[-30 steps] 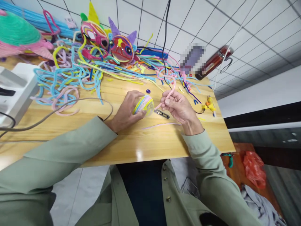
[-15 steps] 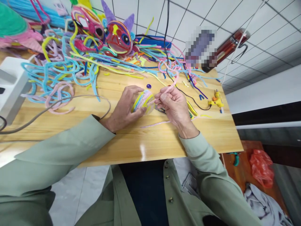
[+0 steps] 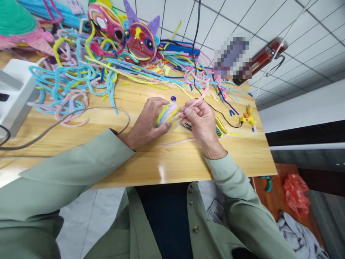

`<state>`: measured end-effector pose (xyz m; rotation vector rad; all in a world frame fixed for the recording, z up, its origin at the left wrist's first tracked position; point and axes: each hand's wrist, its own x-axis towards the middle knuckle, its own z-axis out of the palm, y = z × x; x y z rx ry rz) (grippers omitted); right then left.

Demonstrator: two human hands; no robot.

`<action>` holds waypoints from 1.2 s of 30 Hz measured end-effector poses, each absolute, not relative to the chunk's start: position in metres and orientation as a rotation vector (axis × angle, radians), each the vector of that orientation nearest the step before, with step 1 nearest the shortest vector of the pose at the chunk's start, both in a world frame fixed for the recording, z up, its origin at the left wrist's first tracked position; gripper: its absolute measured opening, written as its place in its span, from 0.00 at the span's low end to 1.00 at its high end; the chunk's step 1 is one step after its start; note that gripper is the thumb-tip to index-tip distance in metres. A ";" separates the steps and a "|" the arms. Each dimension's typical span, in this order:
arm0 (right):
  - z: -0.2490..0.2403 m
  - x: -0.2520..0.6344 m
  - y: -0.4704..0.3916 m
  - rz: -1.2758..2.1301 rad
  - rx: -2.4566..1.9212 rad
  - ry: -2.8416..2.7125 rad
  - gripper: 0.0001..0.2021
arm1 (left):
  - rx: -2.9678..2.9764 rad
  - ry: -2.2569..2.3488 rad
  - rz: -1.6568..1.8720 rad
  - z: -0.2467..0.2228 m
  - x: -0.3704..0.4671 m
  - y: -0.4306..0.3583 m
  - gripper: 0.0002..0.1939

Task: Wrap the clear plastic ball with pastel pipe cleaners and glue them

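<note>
A person in pale green sleeves sits at a wooden counter (image 3: pixel 167 162) strewn with fuzzy craft wires; the left hand (image 3: pixel 147 124) is curled around a small ball (image 3: pixel 167 114) wrapped in yellow, blue and pink wire, gripping it just above the counter near the middle; the right hand (image 3: pixel 201 120) pinches the near end of a pink wire (image 3: pixel 194 101) between thumb and fingers, its free end curving up and away toward the tangle behind. Compared with a second ago, the right hand has moved in from beside the ball until its fingertips touch the ball's side, and the pink wire's end now meets the wrapped surface; the ball has barely shifted in the left hand; this suggests the pink wire is being laid onto the ball as another wrap. A small black clipper (image 3: pixel 188 126) lies just under the right hand, partly hidden; a purple button (image 3: pixel 173 98) sits just beyond the ball; a yellow glue gun (image 3: pixel 248 117) rests near the counter's right edge; two bright wire masks (image 3: pixel 126 36) stand at the back.
</note>
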<state>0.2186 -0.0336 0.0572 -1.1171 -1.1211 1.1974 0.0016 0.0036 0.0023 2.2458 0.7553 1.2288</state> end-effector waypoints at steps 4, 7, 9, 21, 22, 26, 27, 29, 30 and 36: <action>0.055 0.220 -0.033 1.178 -1.130 -1.137 0.26 | 2.246 0.758 1.223 0.002 0.001 0.004 0.27; 0.055 0.220 -0.033 1.129 -1.179 -1.144 0.27 | 2.259 0.729 1.220 0.002 0.000 0.005 0.27; 0.054 0.219 -0.033 1.102 -1.192 -1.152 0.27 | 2.259 0.713 1.219 0.001 -0.001 0.005 0.27; 0.051 0.215 -0.032 0.988 -1.213 -1.232 0.26 | 2.244 0.719 1.262 0.000 0.001 0.004 0.26; 0.050 0.215 -0.031 0.973 -1.203 -1.242 0.27 | 2.238 0.710 1.275 0.000 0.002 0.004 0.26; 0.040 0.218 -0.027 0.908 -1.190 -1.290 0.32 | 2.238 0.700 1.292 0.000 0.003 0.004 0.26; 0.038 0.219 -0.026 0.894 -1.193 -1.300 0.32 | 2.243 0.703 1.294 0.000 0.003 0.004 0.26; 0.035 0.220 -0.025 0.869 -1.201 -1.326 0.31 | 2.252 0.709 1.293 0.001 0.003 0.003 0.26; 0.034 0.220 -0.025 0.859 -1.204 -1.341 0.31 | 2.255 0.711 1.290 0.001 0.003 0.003 0.26; 0.031 0.222 -0.024 0.804 -1.216 -1.390 0.31 | 2.280 0.727 1.267 0.001 0.002 0.003 0.26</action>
